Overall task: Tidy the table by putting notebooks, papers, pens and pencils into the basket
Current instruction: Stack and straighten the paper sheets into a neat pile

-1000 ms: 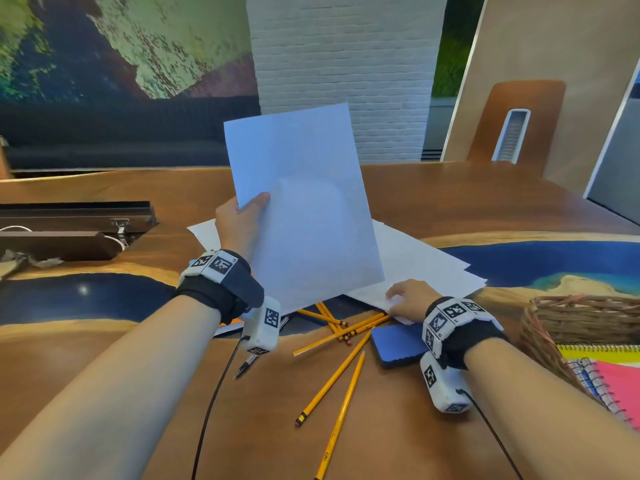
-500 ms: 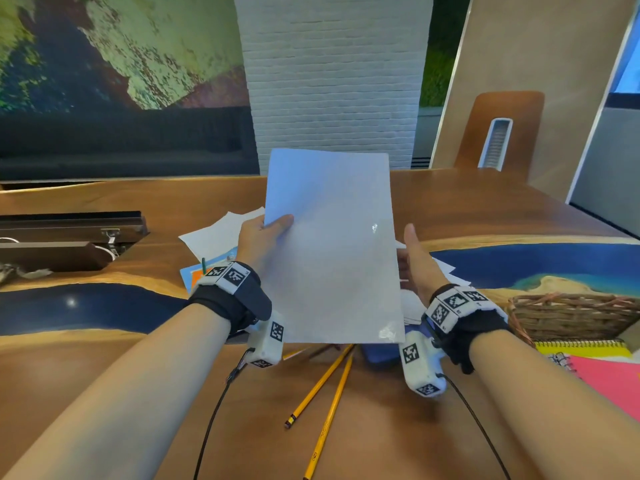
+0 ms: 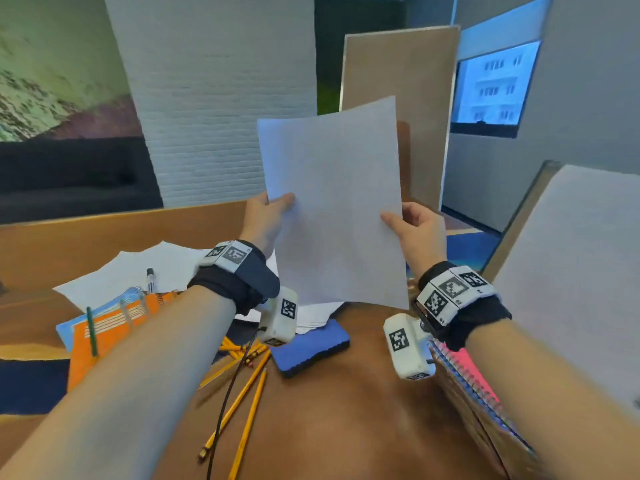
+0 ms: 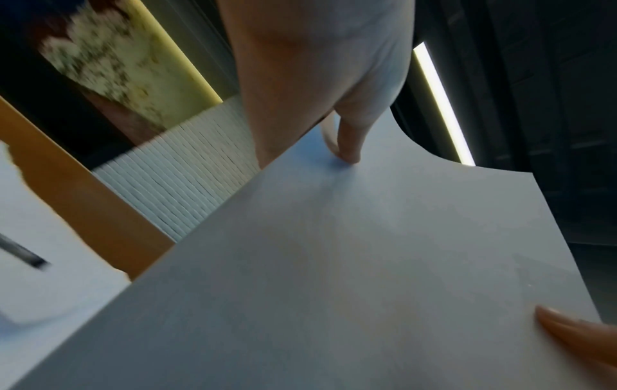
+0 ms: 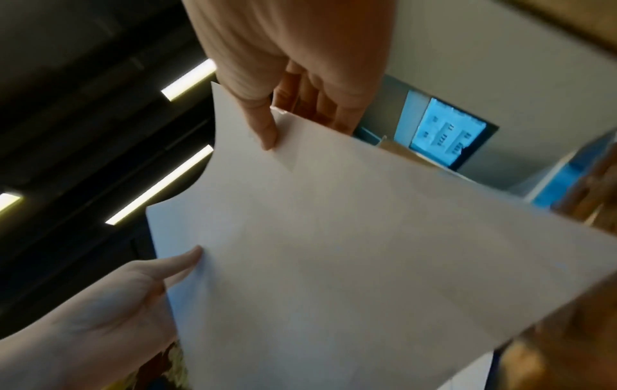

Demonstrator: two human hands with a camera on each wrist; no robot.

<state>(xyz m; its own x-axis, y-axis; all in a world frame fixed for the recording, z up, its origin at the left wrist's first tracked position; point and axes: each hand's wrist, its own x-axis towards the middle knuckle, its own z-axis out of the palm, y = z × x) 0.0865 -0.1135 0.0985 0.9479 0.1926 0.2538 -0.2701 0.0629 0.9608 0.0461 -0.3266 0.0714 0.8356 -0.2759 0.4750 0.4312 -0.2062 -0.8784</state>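
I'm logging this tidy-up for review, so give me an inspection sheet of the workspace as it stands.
Surface: wooden table with blue inlay.
Job's things: white sheet held upright; loose papers with a pen; orange notebook with a green pencil; yellow pencils; basket holding a pink notebook.
Clutter: blue eraser pad.
Grippers: left hand and right hand pinch the sheet's side edges.
Cables: black cable from the left wrist camera.
Surroundings: white brick pillar, window.

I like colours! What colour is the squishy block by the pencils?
The block is blue, dark along its edge; the head view shows it best.
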